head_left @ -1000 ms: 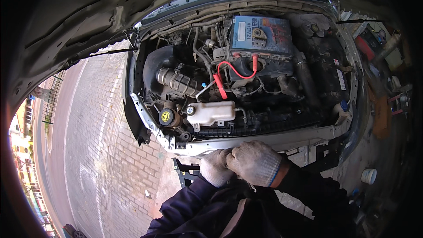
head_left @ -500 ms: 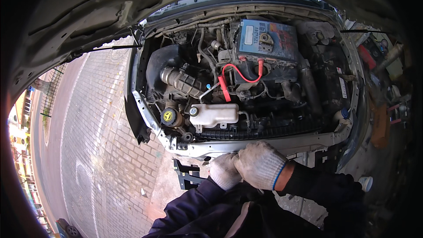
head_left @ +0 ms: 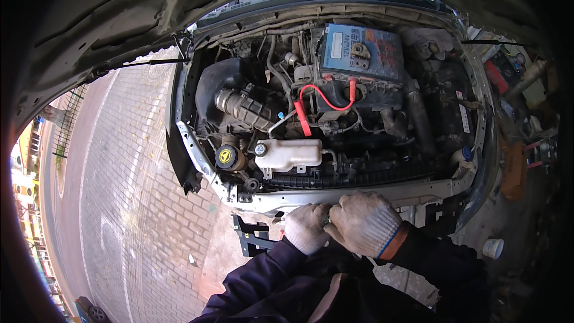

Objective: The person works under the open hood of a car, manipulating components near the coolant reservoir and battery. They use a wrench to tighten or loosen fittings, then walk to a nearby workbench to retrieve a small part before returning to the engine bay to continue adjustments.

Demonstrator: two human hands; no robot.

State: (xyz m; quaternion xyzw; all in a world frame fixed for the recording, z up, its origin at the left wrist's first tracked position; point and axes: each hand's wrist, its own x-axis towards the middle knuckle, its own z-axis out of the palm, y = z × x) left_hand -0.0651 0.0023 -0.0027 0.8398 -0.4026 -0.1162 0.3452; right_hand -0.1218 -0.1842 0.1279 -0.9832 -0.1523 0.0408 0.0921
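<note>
Head view, reading the clock from where my hands meet: my gloved left hand [head_left: 307, 228] and gloved right hand [head_left: 363, 220] come together near 5 o'clock of the picture's centre, at the near side of the silver front cross-member [head_left: 412, 191]. Both are curled narrow, fingertip to fingertip; a tiny sliver [head_left: 327, 218] shows in the gap between them, too small to name, and I cannot tell which hand, if either, carries its weight. I judge the step in hand to be close fingertip work on that sliver, the left steadying while the right does the finer part; the next move calls for a firm left pinch and a small, controlled shift of the right. My left forearm, in its navy sleeve [head_left: 257, 281], rises from about 7 o'clock; my right, in a dark sleeve [head_left: 435, 261], slants in from 4 o'clock, back of the hand upward, knuckles toward 11 o'clock. The right overlaps the cross-member's edge in view, though I cannot tell whether it touches. The white coolant reservoir [head_left: 293, 154] lies at 11 o'clock, the black bracket [head_left: 241, 234] at 9 o'clock.
</note>
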